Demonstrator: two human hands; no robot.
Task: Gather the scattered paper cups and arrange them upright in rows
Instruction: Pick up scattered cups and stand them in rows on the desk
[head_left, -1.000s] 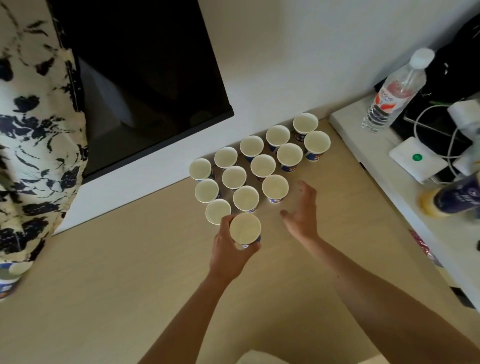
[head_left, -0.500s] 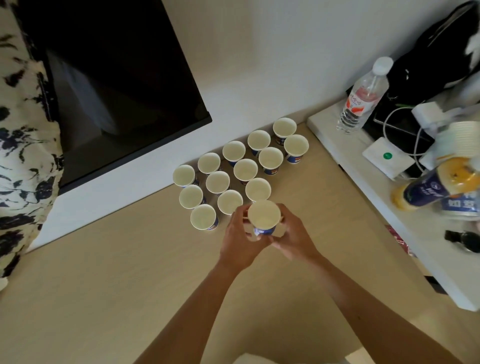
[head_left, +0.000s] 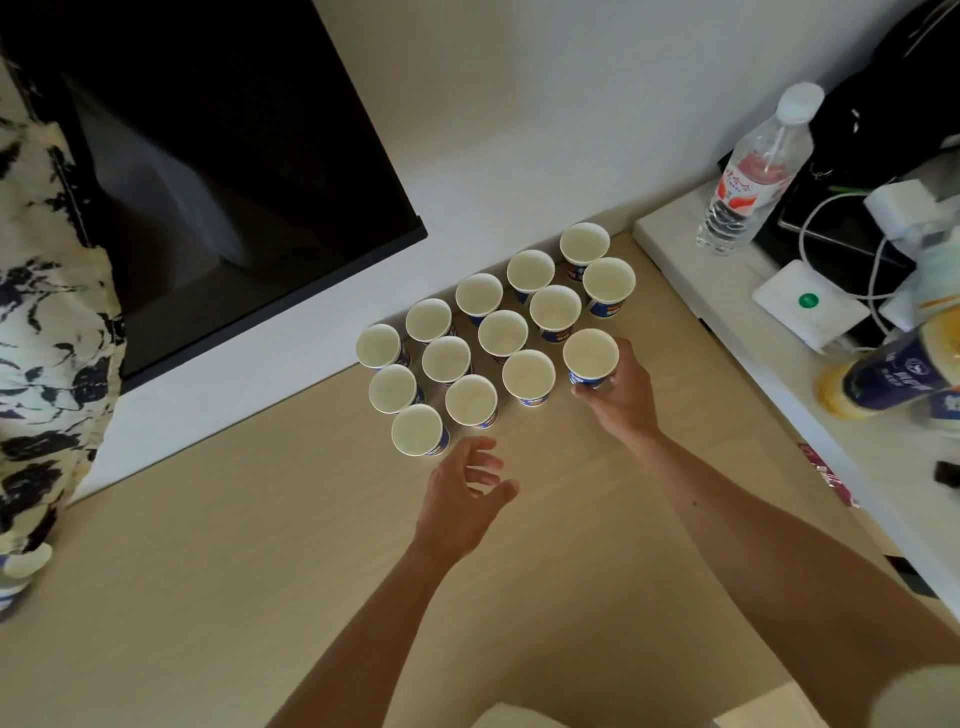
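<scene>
Several white paper cups with blue bands stand upright in three diagonal rows (head_left: 502, 332) on the light wooden floor (head_left: 260, 545) beside the wall. My right hand (head_left: 621, 392) grips one more upright cup (head_left: 590, 356) at the right end of the nearest row, beside its neighbour (head_left: 528, 375). My left hand (head_left: 462, 499) hovers empty with fingers spread, just below the cup at the near left end (head_left: 417, 430).
A dark screen (head_left: 218, 171) leans on the wall at left. A white low shelf (head_left: 769, 374) at right carries a water bottle (head_left: 748, 176), a white box with a green dot (head_left: 808, 304), cables and a yellow bottle (head_left: 883, 374). Patterned fabric (head_left: 47, 332) hangs at far left.
The cup passed from my left hand to my right, which carried it rightwards to the end of the nearest row. My left hand let go and drew back.
</scene>
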